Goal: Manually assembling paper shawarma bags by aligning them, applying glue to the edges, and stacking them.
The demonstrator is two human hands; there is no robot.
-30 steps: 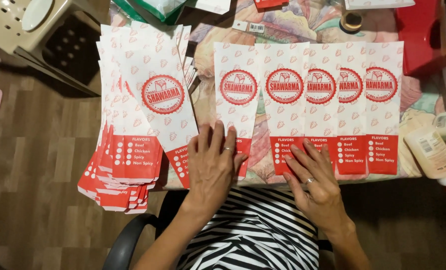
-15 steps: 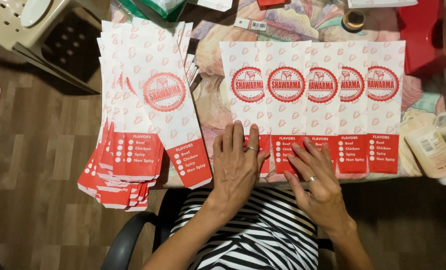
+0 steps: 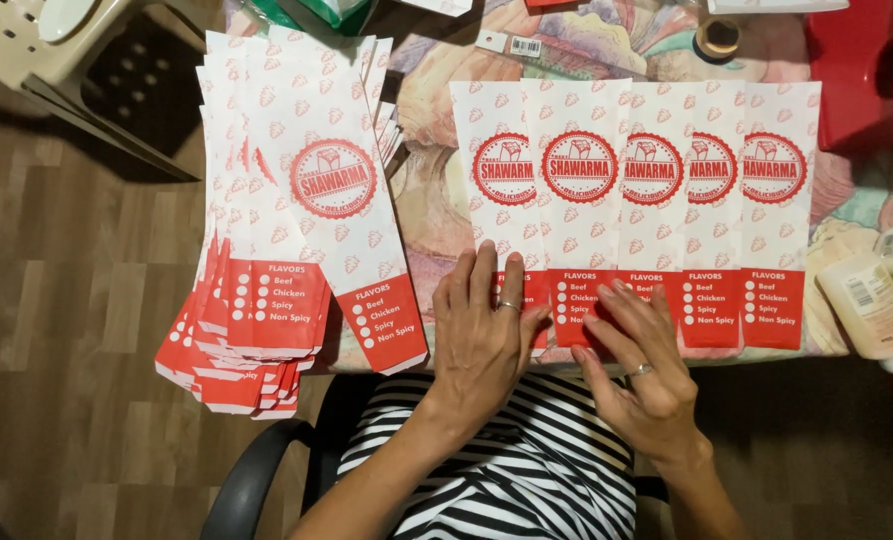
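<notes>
Left hand (image 3: 481, 335) lies flat, fingers spread, gripping nothing, on the red bottom edge of the leftmost paper bag (image 3: 496, 200) in an overlapping row of bags (image 3: 666, 210). Right hand (image 3: 636, 365), equally flat and spread, presses the neighbouring bag's bottom edge. A fanned stack of bags (image 3: 286, 250) overhangs the surface (image 3: 436, 215) at left; a glue bottle (image 3: 871, 310) lies at right.

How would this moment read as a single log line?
left hand: flat on leftmost bag of overlapping row | right hand: fingertips on next bag's red band | loose stack: untouched, overhanging table edge
</notes>
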